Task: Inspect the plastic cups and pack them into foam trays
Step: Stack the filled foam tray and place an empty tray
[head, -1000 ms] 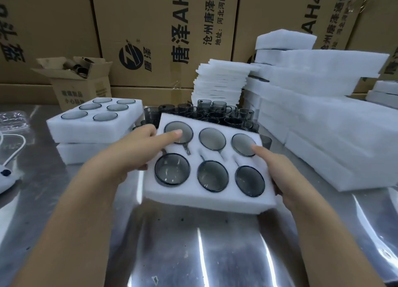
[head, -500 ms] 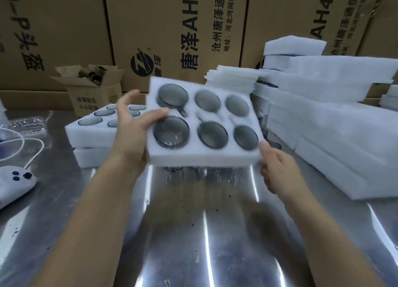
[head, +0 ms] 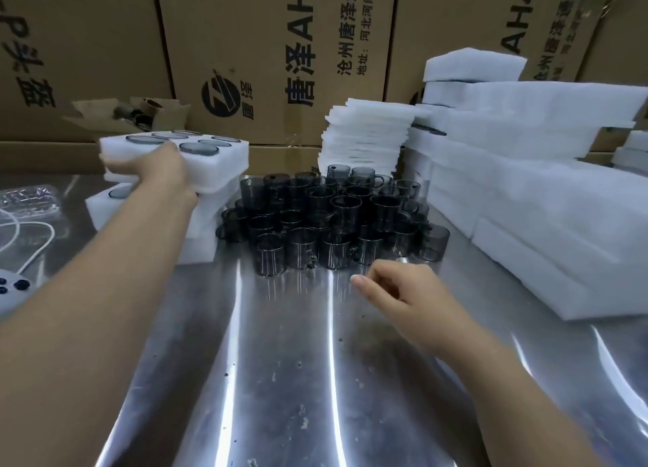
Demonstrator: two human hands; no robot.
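A white foam tray filled with several dark cups sits on top of a stack of filled trays at the left. My left hand grips this top tray at its near edge. A cluster of several loose smoky-grey plastic cups with handles stands on the metal table in the middle. My right hand hovers just in front of the cups, fingers loosely curled and holding nothing.
Stacks of empty foam trays fill the right side, and thin foam sheets are piled behind the cups. Large cardboard boxes line the back. A small open box, a white cable and a white device lie left.
The filled tray was lifted off the table with both hands and carried left onto the stack. My right hand let go and dropped toward the loose cups, now uncovered.
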